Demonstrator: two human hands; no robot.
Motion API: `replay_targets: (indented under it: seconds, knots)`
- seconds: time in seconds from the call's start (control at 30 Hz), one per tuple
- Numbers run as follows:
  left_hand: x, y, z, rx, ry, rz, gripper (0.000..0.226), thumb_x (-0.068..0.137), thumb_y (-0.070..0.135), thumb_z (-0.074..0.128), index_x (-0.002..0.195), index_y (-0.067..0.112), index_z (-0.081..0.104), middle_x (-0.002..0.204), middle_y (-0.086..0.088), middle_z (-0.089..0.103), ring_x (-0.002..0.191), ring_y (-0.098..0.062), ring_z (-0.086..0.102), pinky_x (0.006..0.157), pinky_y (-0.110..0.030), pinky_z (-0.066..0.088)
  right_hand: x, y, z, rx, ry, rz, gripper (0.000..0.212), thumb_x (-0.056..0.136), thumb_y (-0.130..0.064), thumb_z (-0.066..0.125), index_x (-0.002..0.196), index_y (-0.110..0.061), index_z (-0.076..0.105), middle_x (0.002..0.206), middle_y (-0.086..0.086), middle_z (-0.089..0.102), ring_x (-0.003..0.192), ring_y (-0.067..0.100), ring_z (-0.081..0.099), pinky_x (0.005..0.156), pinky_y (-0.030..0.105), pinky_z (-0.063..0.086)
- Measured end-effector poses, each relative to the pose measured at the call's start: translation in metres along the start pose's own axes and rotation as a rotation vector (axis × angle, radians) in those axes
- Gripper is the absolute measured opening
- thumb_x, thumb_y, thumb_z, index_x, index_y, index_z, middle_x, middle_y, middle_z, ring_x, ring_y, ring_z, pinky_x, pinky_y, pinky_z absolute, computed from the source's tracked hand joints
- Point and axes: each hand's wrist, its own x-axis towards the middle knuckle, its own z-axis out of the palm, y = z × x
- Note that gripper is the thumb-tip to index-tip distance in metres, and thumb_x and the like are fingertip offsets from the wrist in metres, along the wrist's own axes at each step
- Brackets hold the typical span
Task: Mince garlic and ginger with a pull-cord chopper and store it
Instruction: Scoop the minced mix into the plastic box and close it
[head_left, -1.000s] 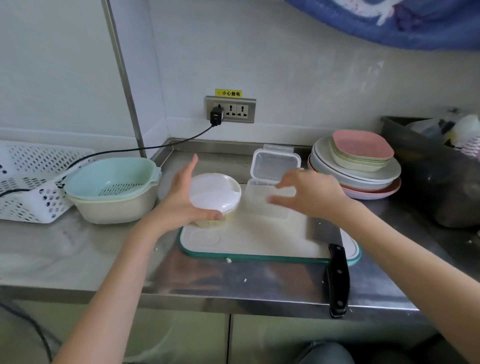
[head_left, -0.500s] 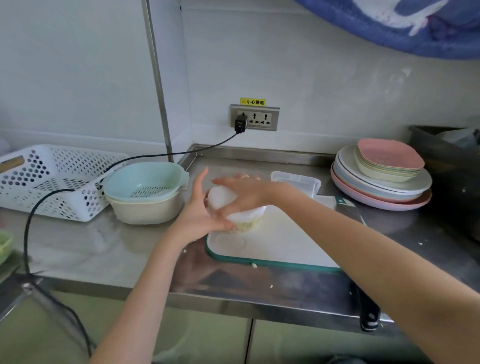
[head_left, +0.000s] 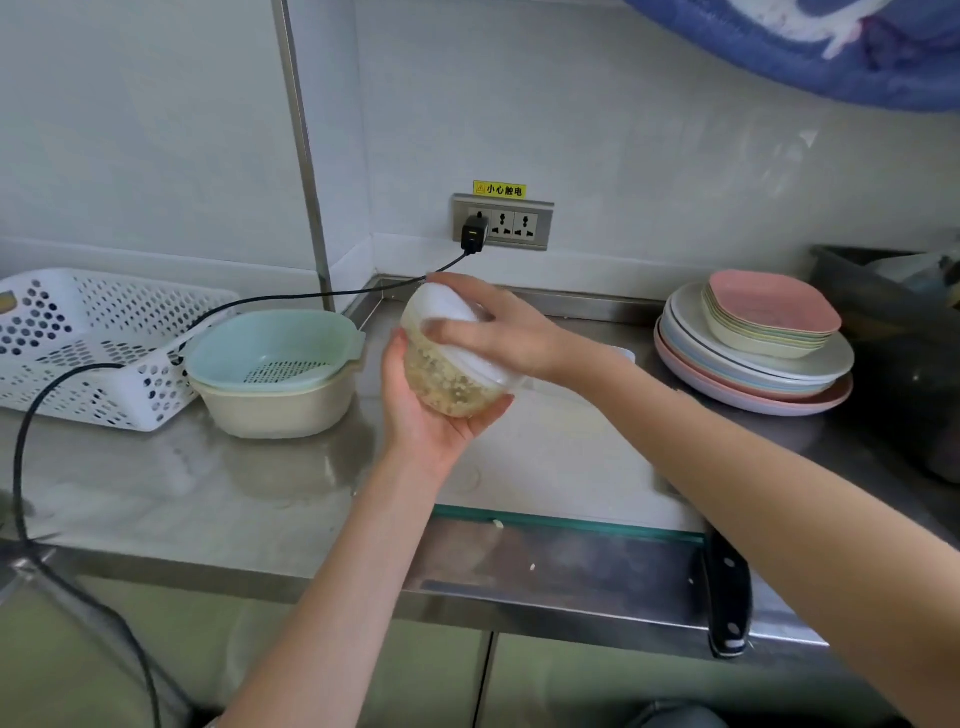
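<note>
The counter (head_left: 156, 499) is made of shiny, smooth metal. The chopper (head_left: 447, 374) has a see-through plastic cup and a smooth white plastic lid. At the far left, a white plastic basket (head_left: 93, 343) full of holes is seen. Beside it, a matt plastic strainer bowl (head_left: 275, 374) is set. The plates (head_left: 753, 358) on the right look smooth and matt.

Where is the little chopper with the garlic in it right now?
In the head view, the chopper is lifted and tilted above the cutting board, mid-frame, cradled in the left hand, the right hand on its lid.
</note>
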Motion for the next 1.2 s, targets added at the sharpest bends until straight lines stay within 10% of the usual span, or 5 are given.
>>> replay_targets:
  seconds: [0.27,0.5,0.67,0.9,1.2]
  knots:
    - [-0.001,0.013,-0.03,-0.175,-0.265,-0.199,0.092,0.073,0.08,0.046,0.135,0.012,0.05,0.141,-0.024,0.045,0.127,-0.046,0.043,0.055,-0.035,0.061,-0.007,-0.012,-0.032,0.151,0.077,-0.202,0.078,0.074,-0.041,0.064,0.144,-0.036,0.031,0.142,-0.009,0.038,0.11,-0.002,0.051,0.088,0.017,0.048]
    - [-0.007,0.027,-0.054,-0.03,-0.252,-0.108,0.102,0.049,0.071,0.072,0.132,0.015,0.054,0.127,-0.018,0.057,0.134,-0.045,0.035,0.048,-0.033,0.056,-0.014,0.022,-0.028,0.141,0.291,0.087,0.077,0.052,-0.065,0.073,0.119,-0.056,0.035,0.13,0.007,0.04,0.115,0.028,0.048,0.097,0.05,0.047]
    - [-0.005,0.033,-0.066,-0.155,-0.238,-0.063,0.1,0.068,0.071,0.062,0.147,0.015,0.037,0.149,-0.019,0.038,0.139,-0.044,0.03,0.065,-0.04,0.06,-0.028,0.039,0.002,0.044,0.352,0.076,0.086,0.056,-0.051,0.084,0.122,-0.032,0.032,0.128,0.001,0.041,0.116,0.018,0.041,0.091,0.032,0.043]
    - [-0.007,0.032,-0.059,-0.164,-0.125,0.018,0.076,0.08,0.069,0.042,0.132,0.014,0.053,0.121,-0.017,0.062,0.102,-0.036,0.065,0.072,-0.04,0.057,-0.038,0.052,0.047,0.027,0.413,0.068,0.085,0.062,-0.043,0.085,0.116,-0.017,0.025,0.123,0.003,0.036,0.117,0.018,0.041,0.098,0.031,0.039]
    - [-0.007,0.032,-0.059,-0.194,-0.174,0.111,0.073,0.081,0.066,0.045,0.134,0.017,0.051,0.132,-0.017,0.059,0.121,-0.038,0.056,0.094,-0.057,0.049,-0.044,0.066,0.057,-0.172,0.236,0.169,0.061,0.077,-0.028,0.077,0.108,-0.013,0.026,0.107,0.007,0.053,0.095,0.028,0.056,0.071,0.027,0.036]
